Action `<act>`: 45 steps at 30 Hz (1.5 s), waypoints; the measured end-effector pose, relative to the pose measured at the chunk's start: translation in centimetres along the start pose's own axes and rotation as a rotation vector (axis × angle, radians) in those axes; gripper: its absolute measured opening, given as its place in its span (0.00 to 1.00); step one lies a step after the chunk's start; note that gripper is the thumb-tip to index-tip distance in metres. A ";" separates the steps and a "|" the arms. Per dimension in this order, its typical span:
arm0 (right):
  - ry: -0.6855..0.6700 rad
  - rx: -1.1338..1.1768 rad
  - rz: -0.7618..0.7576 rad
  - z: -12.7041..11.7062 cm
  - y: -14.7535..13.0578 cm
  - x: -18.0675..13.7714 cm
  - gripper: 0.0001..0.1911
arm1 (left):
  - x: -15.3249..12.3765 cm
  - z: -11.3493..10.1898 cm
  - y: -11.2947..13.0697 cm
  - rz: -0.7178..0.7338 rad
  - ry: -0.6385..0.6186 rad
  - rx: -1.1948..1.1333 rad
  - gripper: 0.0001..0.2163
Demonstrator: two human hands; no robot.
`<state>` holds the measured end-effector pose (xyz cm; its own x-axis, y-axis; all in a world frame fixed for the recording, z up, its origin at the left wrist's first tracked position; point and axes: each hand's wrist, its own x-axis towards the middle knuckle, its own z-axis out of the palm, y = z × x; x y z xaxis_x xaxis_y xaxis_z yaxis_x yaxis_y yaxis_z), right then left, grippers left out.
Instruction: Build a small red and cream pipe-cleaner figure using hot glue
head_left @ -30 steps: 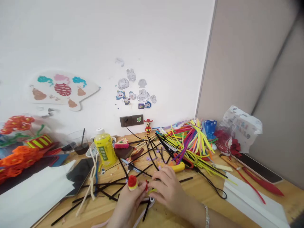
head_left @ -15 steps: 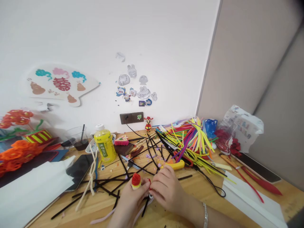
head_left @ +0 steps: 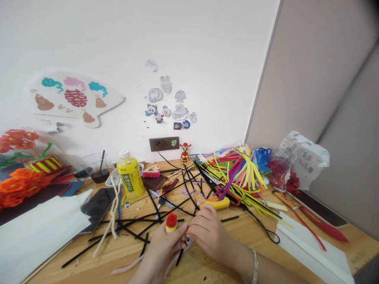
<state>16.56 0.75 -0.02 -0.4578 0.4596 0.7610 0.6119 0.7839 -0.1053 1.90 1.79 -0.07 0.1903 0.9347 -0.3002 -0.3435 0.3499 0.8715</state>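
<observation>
Here, two hands [head_left: 189,238], one red-topped piece [head_left: 171,222].

red-and-yellow fuzzy piece [head_left: 171,222], upright, fingertip-held

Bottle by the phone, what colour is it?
Yellow bottle with a white cap, seen best in the head view.

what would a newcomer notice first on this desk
Probably the bright heap of pipe cleaners at the back right of the wooden desk. Next, the left hand and right hand meeting at the front, a small red and yellow piece on the left, with a yellow bottle behind.
</observation>
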 end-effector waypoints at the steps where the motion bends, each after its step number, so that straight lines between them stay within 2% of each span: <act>1: 0.007 -0.004 -0.003 0.0 0.0 0.0 0.11 | 0.1 -0.1 -0.2 -0.012 -0.008 0.009 0.19; 5: 0.022 -0.010 -0.028 -0.4 -0.1 0.3 0.11 | 0.5 -0.2 -0.3 -0.038 -0.037 0.029 0.19; 9: -0.004 -0.022 -0.036 -0.4 -0.2 0.4 0.11 | 0.4 -0.2 0.3 -0.014 -0.006 0.062 0.18; 14: -0.033 0.009 0.006 -0.3 -0.1 0.3 0.10 | 0.2 -0.2 1.0 0.099 0.063 0.154 0.15; 18: -0.066 0.085 0.080 -0.5 -0.1 0.5 0.09 | 0.0 -0.2 1.1 0.285 0.136 0.398 0.11; 20: -0.090 0.144 0.144 -0.6 -0.1 0.6 0.09 | -0.1 -0.2 1.1 0.333 0.141 0.456 0.10; 22: -0.080 0.181 0.215 -0.6 0.0 0.7 0.09 | -0.2 0.0 1.2 0.315 0.123 0.407 0.11; 27: 0.054 0.229 0.358 -0.1 0.1 0.6 0.08 | -0.3 0.3 1.3 0.230 0.078 0.223 0.16; 31: 0.080 0.248 0.445 0.5 0.2 0.2 0.07 | -0.1 0.2 0.8 0.198 0.086 0.170 0.17; 38: 0.067 0.201 0.384 0.8 -0.1 0.0 0.07 | -0.3 0.2 0.2 0.205 0.076 0.056 0.13; 41: 0.063 0.214 0.407 0.9 -0.1 0.1 0.10 | -0.6 0.6 0.4 0.234 0.070 0.130 0.12; 45: -0.022 0.207 0.387 0.7 0.1 0.2 0.11 | -0.8 0.6 0.8 0.356 0.090 0.365 0.09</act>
<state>16.07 1.19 -0.33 -0.2352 0.7429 0.6267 0.5996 0.6184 -0.5080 2.03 1.32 1.13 0.0347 0.9992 0.0214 -0.0262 -0.0205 0.9994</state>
